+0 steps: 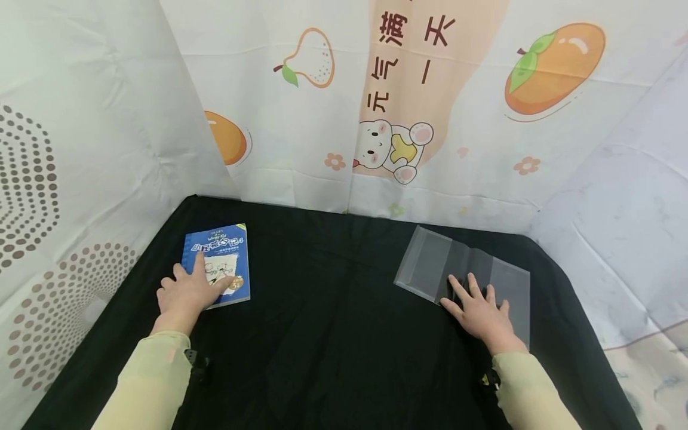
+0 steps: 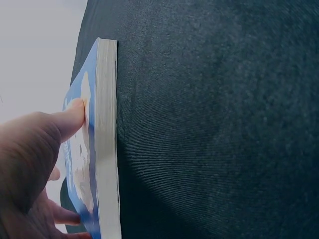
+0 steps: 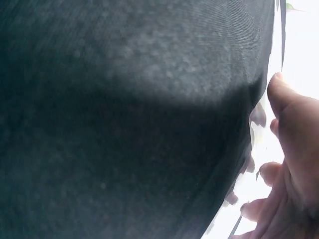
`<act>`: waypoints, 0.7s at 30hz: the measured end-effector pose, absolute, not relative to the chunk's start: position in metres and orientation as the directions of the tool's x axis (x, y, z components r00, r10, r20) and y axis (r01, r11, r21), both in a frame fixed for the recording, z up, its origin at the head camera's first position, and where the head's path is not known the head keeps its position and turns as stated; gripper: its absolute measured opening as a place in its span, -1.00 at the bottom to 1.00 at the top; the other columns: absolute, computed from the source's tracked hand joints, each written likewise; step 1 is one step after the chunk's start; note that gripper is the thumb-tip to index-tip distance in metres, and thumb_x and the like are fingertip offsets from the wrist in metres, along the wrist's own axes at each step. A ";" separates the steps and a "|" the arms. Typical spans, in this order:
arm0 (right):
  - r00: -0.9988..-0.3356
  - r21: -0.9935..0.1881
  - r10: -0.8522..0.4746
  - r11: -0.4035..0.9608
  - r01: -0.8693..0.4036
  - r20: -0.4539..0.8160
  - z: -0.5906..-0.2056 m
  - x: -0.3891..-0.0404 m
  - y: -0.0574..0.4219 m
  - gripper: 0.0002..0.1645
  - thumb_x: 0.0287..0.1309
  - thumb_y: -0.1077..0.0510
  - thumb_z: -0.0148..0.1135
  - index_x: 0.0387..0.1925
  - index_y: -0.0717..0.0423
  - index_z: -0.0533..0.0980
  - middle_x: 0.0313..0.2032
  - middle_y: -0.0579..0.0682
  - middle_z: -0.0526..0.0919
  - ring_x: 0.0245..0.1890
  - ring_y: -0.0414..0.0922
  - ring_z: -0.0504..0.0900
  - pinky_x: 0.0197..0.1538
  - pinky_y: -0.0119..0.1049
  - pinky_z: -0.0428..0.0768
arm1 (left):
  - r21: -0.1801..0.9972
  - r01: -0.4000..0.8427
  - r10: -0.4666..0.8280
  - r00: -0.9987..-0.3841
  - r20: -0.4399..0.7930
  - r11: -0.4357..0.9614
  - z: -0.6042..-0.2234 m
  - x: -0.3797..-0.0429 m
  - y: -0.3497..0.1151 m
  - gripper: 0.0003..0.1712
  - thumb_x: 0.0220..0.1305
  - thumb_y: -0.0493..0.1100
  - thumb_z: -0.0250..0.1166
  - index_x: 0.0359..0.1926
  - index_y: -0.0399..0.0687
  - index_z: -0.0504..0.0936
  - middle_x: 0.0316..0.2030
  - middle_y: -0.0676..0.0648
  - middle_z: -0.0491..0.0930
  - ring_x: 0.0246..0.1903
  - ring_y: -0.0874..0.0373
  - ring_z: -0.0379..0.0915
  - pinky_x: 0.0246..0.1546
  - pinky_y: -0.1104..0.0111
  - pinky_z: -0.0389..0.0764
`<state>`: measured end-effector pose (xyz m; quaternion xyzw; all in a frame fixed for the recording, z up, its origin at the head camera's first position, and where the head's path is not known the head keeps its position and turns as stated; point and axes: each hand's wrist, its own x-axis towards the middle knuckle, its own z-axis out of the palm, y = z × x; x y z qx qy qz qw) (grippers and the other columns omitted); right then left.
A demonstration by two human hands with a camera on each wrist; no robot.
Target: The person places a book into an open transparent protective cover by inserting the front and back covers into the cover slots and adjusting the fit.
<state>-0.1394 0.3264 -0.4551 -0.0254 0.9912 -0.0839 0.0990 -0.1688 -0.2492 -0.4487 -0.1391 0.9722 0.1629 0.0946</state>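
A blue paperback book (image 1: 243, 263) with a cartoon cover lies flat at the left of the black cloth. Over its lower left part my left hand (image 1: 185, 292) is spread, fingers extended. In the left wrist view the thumb (image 2: 70, 119) rests on the cover of the book (image 2: 107, 139), near the page edge. On the right lies a clear plastic book cover (image 1: 430, 263), unfolded, with a flap at each side. My right hand (image 1: 480, 313) is spread over its near edge, fingers apart. The right wrist view shows the same hand (image 3: 294, 149) beside the bright, glossy plastic.
Black cloth (image 1: 322, 322) covers the table, and a wide stretch of it lies between the book and the plastic cover. A printed white curtain (image 1: 301, 137) hangs behind the far edge. White sheets (image 1: 97, 179) with dots hang along the left side.
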 end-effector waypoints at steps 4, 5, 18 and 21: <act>-0.976 -0.183 -0.067 0.983 -0.029 -0.205 -0.458 -0.141 0.325 -0.08 0.32 -0.43 -0.14 0.49 -0.04 -0.02 0.43 0.41 -0.15 0.26 0.60 -0.17 0.10 0.62 -0.09 | 0.286 -0.307 -0.244 -0.940 -0.238 0.908 -0.449 -0.170 -0.250 0.35 0.06 0.60 0.05 0.48 -0.18 -0.35 0.20 -0.72 -0.16 -0.12 -0.58 0.01 -0.01 -0.42 0.15; -0.976 -0.182 -0.067 0.983 -0.030 -0.206 -0.459 -0.141 0.325 -0.08 0.32 -0.43 -0.15 0.49 -0.04 -0.02 0.43 0.41 -0.15 0.26 0.60 -0.17 0.09 0.63 -0.08 | 0.286 -0.311 -0.246 -0.939 -0.240 0.906 -0.449 -0.170 -0.250 0.36 0.06 0.60 0.06 0.48 -0.18 -0.35 0.19 -0.72 -0.14 -0.12 -0.58 0.01 -0.01 -0.41 0.16; -0.969 -0.179 -0.069 0.983 -0.026 -0.236 -0.462 -0.145 0.325 -0.06 0.31 -0.45 -0.17 0.50 -0.06 -0.06 0.43 0.43 -0.16 0.26 0.61 -0.22 0.08 0.63 -0.07 | 0.312 -0.377 -0.285 -0.910 -0.302 0.872 -0.445 -0.176 -0.249 0.45 -0.02 0.56 0.18 0.45 -0.29 -0.35 0.10 -0.72 -0.06 -0.08 -0.52 -0.05 0.02 -0.38 0.16; -0.968 -0.187 -0.070 0.982 -0.025 -0.241 -0.462 -0.144 0.325 -0.07 0.32 -0.44 -0.16 0.50 -0.05 -0.05 0.43 0.43 -0.16 0.26 0.61 -0.22 0.08 0.63 -0.07 | 0.325 -0.382 -0.284 -0.908 -0.309 0.865 -0.444 -0.177 -0.249 0.43 -0.01 0.53 0.20 0.45 -0.31 -0.35 0.09 -0.73 -0.08 -0.07 -0.52 -0.07 0.02 -0.38 0.16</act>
